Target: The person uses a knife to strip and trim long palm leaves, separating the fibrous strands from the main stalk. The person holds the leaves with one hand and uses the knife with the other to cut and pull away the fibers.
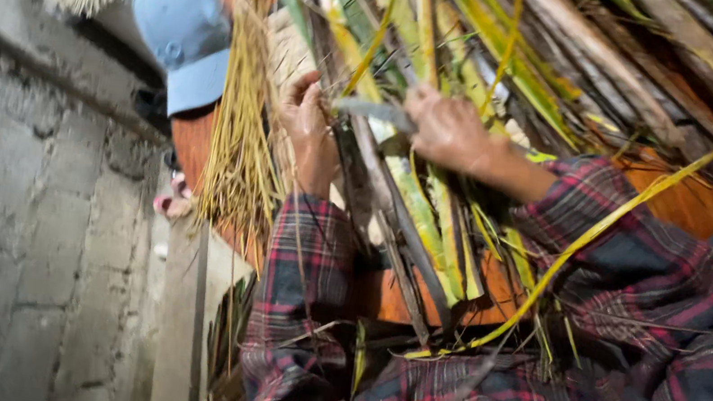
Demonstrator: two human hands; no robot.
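two hands in red plaid sleeves work a bundle of long palm leaf strips (428, 209), green and yellow with dark edges, lying between and under them. left hand (315, 132) is curled around a few thin strips. right hand (451, 131) is closed on a knife (376, 112) whose blade points toward the left hand; blur hides its handle. beyond the left hand hang yellow dried fibres (240, 150) and a blue cap (182, 34).
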